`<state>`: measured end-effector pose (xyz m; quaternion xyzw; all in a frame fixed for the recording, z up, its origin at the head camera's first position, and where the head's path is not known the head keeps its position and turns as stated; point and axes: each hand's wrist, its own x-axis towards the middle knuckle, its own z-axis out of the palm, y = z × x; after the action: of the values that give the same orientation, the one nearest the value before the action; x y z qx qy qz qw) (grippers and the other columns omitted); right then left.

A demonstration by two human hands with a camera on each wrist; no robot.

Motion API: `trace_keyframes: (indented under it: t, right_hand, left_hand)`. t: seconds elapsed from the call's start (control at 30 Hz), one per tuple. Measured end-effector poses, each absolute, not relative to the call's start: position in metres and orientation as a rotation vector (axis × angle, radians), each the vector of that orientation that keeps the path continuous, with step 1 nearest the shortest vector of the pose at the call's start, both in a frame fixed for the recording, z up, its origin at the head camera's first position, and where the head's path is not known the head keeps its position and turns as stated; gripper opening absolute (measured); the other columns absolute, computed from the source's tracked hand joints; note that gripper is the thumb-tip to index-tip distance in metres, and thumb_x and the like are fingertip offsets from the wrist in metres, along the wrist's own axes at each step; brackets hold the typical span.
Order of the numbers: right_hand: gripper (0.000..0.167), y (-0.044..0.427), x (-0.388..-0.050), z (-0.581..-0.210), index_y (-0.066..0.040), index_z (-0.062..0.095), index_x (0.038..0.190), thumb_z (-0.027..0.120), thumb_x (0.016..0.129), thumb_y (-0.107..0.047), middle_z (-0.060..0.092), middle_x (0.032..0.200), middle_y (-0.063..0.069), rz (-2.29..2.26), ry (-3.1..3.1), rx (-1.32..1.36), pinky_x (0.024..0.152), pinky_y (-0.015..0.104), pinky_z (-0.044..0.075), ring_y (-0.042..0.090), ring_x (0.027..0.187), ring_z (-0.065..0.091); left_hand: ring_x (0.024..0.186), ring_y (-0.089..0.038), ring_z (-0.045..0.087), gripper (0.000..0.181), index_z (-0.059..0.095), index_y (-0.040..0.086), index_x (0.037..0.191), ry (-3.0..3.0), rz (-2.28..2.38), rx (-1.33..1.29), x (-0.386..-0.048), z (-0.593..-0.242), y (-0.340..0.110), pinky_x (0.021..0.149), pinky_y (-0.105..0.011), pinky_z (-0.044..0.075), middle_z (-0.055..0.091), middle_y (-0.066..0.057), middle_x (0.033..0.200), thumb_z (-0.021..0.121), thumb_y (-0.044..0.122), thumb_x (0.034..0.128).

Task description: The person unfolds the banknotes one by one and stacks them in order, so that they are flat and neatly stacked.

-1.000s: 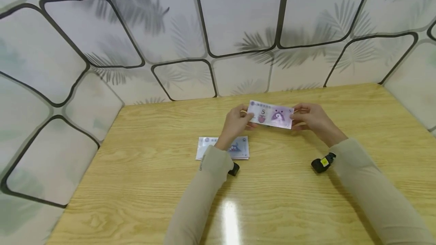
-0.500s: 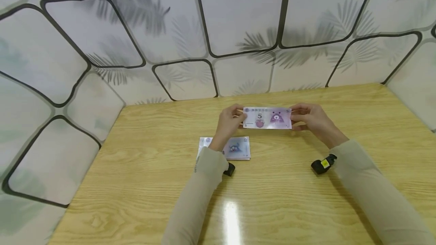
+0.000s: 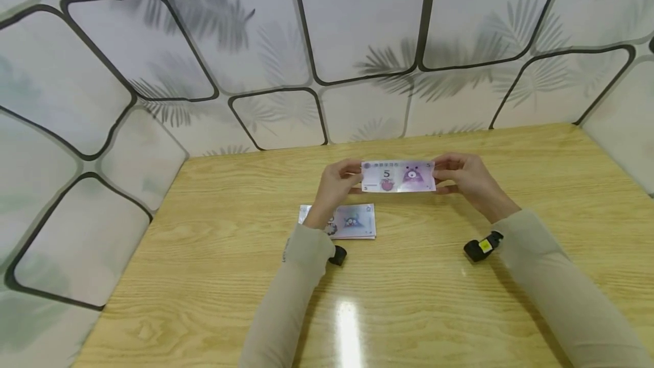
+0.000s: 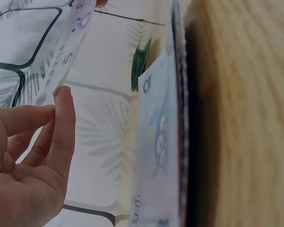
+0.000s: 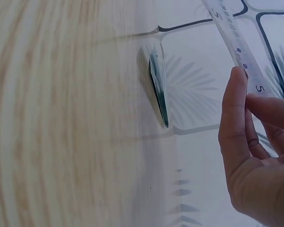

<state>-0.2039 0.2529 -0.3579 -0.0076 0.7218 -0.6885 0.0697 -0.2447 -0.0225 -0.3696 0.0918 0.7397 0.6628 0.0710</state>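
Note:
A purple play banknote (image 3: 398, 176) marked 5, with a one-eyed cartoon creature, is stretched flat above the table in the head view. My left hand (image 3: 336, 187) pinches its left end between thumb and fingers, and my right hand (image 3: 467, 180) pinches the right end. Both pinches show in the wrist views, where the note (image 4: 68, 52) runs up from the left fingertips. Below and partly behind my left wrist lies a stack of pale blue play banknotes (image 3: 357, 221); its top note (image 4: 156, 127) reads 10 in the left wrist view.
On the wooden table (image 3: 419, 300), a bent green piece (image 5: 158, 92), perhaps another note, lies near the wall in the right wrist view. In the head view the held note hides it. A patterned wall (image 3: 357, 21) rises along the table's back edge.
The purple note, tilted a second ago, is now level and slightly further left. My left hand has shifted left with it, uncovering more of the stack; my right hand stays nearly in place.

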Motion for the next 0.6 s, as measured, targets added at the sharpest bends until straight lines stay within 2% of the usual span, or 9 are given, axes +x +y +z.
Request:
trace_keyframes:
  t: [0.33,0.6]
  right_hand:
    - [0.02,0.246,-0.204,-0.356,-0.012,0.07,0.101,0.058,0.101,0.003,0.067,0.089,-0.002,-2.103,2.129,-0.047,0.071,0.03,0.062,0.013,0.079,0.064]
    - [0.026,0.241,-0.205,-0.357,-0.015,0.071,0.095,0.057,0.1,0.006,0.068,0.088,-0.002,-2.13,2.096,-0.068,0.071,0.032,0.062,0.013,0.08,0.064]
  left_hand:
    - [0.091,-0.018,0.063,0.027,0.068,-0.004,0.123,2.22,1.981,0.24,-0.241,-0.369,-0.035,0.077,-0.03,0.061,0.066,-0.015,0.11,0.063,-0.007,0.0962]
    - [0.093,-0.019,0.064,0.026,0.068,-0.005,0.123,2.22,1.974,0.229,-0.238,-0.367,-0.042,0.08,-0.033,0.061,0.067,-0.015,0.111,0.063,-0.006,0.0966]
